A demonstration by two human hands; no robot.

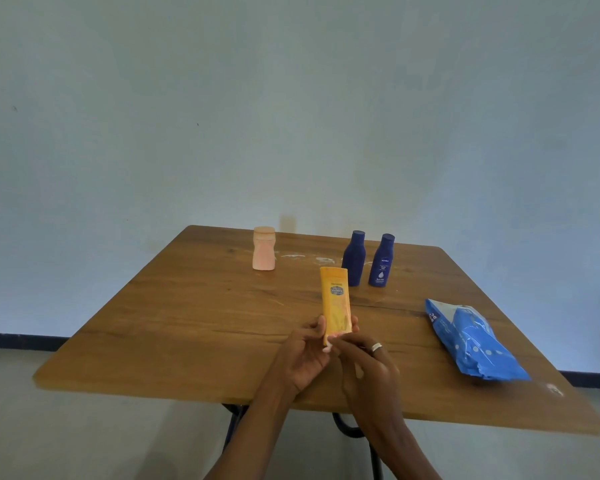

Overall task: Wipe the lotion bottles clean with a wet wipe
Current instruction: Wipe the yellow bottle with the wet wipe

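A: Where was the yellow lotion bottle?

B: Held upright above the wooden table, near centre of the view. Left hand wrapped its lower end from the 9 o'clock side, fingers closed on it. Cap end appeared to point down into the hands, label facing the camera.

A: Right hand?

B: At the bottle's base from the 4 o'clock side. Fingertips pinched at the bottom edge, touching it. Silver ring on 1 finger. A pale patch showed under the palm; couldn't tell whether that was a wipe.

A: Other bottles?

B: 3 standing on the table. Peach bottle at 11 o'clock from the yellow one, alone near the far edge. 2 dark blue bottles at 1 o'clock, just beside each other: the left blue bottle showed a plain side, the right blue bottle showed its white label. All upright, none touching.

A: Wipes?

B: Blue wipes pack lay flat at 3 o'clock, well apart from the hands, near the table's right edge. White smears on the tabletop between the peach bottle and the blue pair.
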